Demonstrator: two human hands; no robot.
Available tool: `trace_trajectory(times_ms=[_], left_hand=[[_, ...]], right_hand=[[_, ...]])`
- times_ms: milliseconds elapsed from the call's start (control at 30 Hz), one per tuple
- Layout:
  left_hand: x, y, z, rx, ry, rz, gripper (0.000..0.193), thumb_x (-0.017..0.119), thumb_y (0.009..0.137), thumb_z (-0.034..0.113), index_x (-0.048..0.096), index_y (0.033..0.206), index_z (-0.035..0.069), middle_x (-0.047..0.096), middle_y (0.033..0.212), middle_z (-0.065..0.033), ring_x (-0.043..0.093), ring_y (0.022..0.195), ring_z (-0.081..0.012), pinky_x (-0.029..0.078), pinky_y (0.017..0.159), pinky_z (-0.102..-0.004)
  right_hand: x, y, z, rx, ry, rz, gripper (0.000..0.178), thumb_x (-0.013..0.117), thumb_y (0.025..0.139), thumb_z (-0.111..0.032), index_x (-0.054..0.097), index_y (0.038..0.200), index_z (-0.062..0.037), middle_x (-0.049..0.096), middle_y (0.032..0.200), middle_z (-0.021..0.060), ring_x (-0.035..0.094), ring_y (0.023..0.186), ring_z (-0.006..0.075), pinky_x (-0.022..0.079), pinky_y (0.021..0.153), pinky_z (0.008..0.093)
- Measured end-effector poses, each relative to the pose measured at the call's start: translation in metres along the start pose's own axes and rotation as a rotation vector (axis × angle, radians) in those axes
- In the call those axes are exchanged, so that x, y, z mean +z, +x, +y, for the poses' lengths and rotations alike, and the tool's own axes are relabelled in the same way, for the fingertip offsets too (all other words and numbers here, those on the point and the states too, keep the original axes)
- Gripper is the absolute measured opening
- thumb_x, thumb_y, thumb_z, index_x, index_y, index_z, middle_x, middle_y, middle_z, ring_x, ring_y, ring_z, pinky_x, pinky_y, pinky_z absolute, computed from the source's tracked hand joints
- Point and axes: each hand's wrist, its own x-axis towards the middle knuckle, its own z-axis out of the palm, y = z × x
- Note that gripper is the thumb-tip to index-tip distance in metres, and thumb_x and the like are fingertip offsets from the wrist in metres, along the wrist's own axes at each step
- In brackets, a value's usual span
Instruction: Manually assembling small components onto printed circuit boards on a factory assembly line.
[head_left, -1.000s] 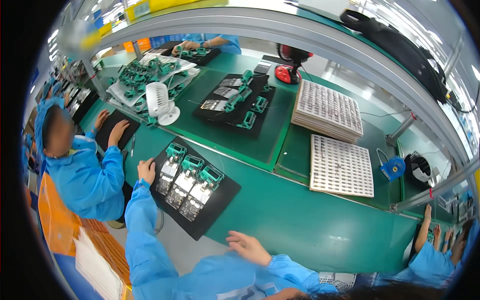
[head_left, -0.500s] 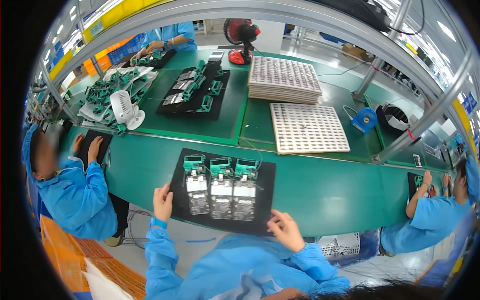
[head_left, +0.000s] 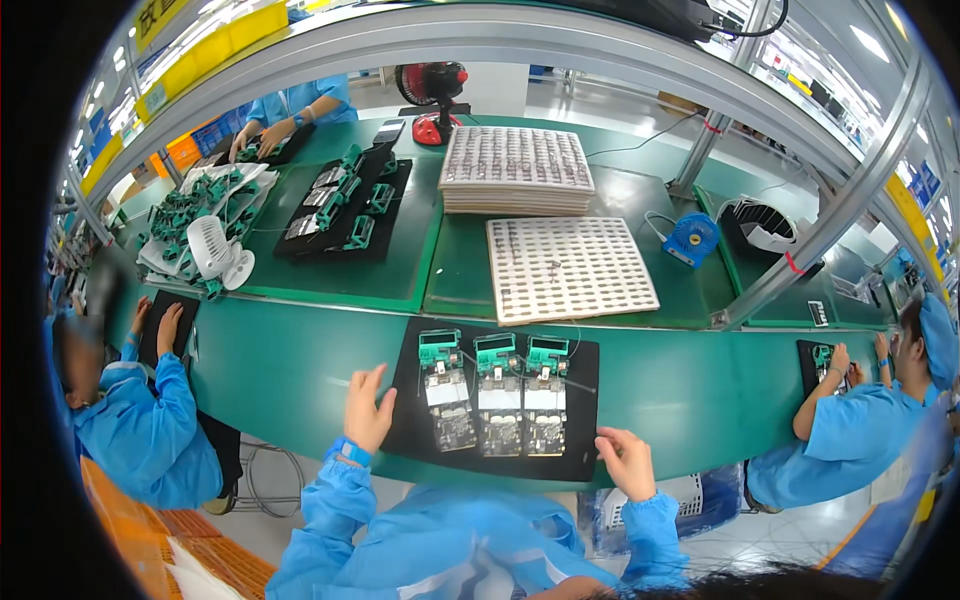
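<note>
A black mat (head_left: 583, 425) lies on the green bench in front of me. Three circuit boards lie side by side on it: a left board (head_left: 453, 422), a middle board (head_left: 501, 432) and a right board (head_left: 546, 432). Each has a green frame-like fixture at its far end, such as the left fixture (head_left: 438, 348), and thin wires trail there. By the mat's left edge my left hand (head_left: 367, 412) is open, fingers stretched and thumb apart. My right hand (head_left: 628, 464) has curled fingers on the mat's right edge.
Beyond the mat are a white slotted tray (head_left: 610, 280), a tray stack (head_left: 517, 205), a blue fan (head_left: 691, 240), a white fan (head_left: 212, 250) and a pile of green fixtures (head_left: 175, 225). Co-workers sit left and right; another person's hands work at the far left.
The mat with its three boards has slid right along the bench. Both hands moved right with it, and my left hand has come away from its edge. The view has turned too.
</note>
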Motion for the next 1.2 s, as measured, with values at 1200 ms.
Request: trace_trajectory(times_ms=[1200], left_hand=[[0.068,0.094,0.059,0.568,-0.106,-0.451,0.058,0.075,0.078,0.019,0.053,0.13,0.008,0.055,0.127,-0.0102,0.052,0.116,-0.0312,0.037,0.104,-0.0458]], right_hand=[[0.039,0.204,-0.103,-0.492,-0.311,-0.032,0.013,0.063,0.086,-0.012,0.067,0.095,-0.004,0.064,0.087,0.0135,0.063,0.083,0.0318,0.05,0.072,0.0396]])
